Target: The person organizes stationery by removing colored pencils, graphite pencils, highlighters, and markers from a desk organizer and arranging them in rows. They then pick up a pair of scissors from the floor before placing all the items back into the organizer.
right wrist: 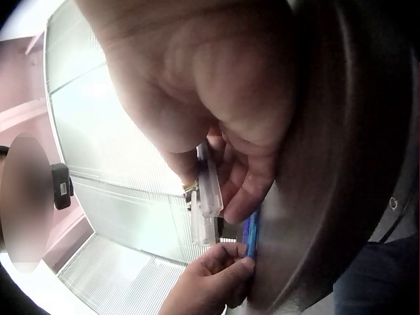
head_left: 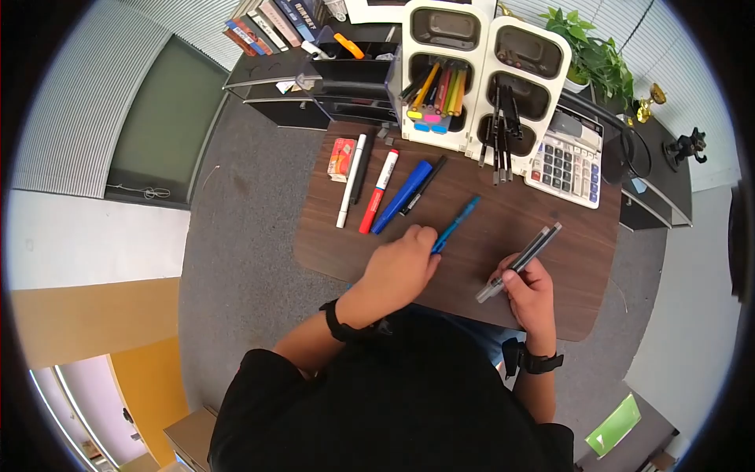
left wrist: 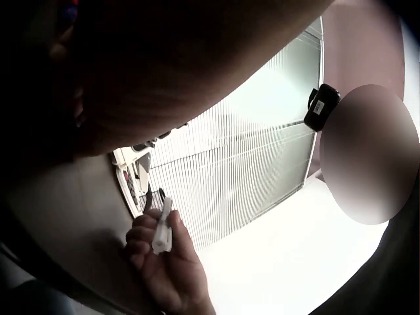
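My left hand grips the near end of a translucent blue pen, whose far end points away to the right over the brown table. In the right wrist view the left fingers pinch the blue pen close over the tabletop. At the table's right side, my right hand holds two clear-barrelled pens side by side, thumb across them. Their transparent ends stick out past the fingers in the right wrist view. Left of the blue pen lie a thick blue marker and a slim black pen.
A red marker, white marker, black pen and small red box lie at left. Behind stand a white organizer with pencils and pens, a black desk rack and a calculator.
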